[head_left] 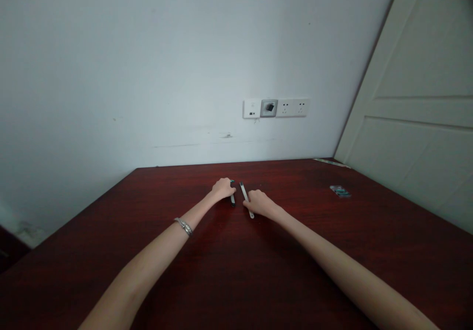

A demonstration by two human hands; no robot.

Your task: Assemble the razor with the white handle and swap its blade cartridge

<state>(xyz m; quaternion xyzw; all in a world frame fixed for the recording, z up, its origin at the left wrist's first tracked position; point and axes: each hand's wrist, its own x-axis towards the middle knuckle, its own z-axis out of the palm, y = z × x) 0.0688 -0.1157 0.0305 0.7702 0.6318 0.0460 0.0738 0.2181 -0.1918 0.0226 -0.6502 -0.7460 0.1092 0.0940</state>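
Observation:
My left hand (222,188), with a silver bracelet at the wrist, is closed round a short dark stick (232,202) that has a pale part and a bit of teal at its far end. Most of that stick is hidden by the fingers. Just to the right, a slim white stick (244,192) with a dark far tip and a small hole at the near end slants across the tabletop. My right hand (259,203) pinches it near its lower half. A narrow gap separates the two sticks. What kind of tools they are cannot be made out.
A small clear packet with teal pieces (340,191) lies on the dark red table (207,271) to the right. A thin pale strip (331,162) lies along the back right edge. Behind are a white wall with sockets (291,107) and a white panelled door (417,98).

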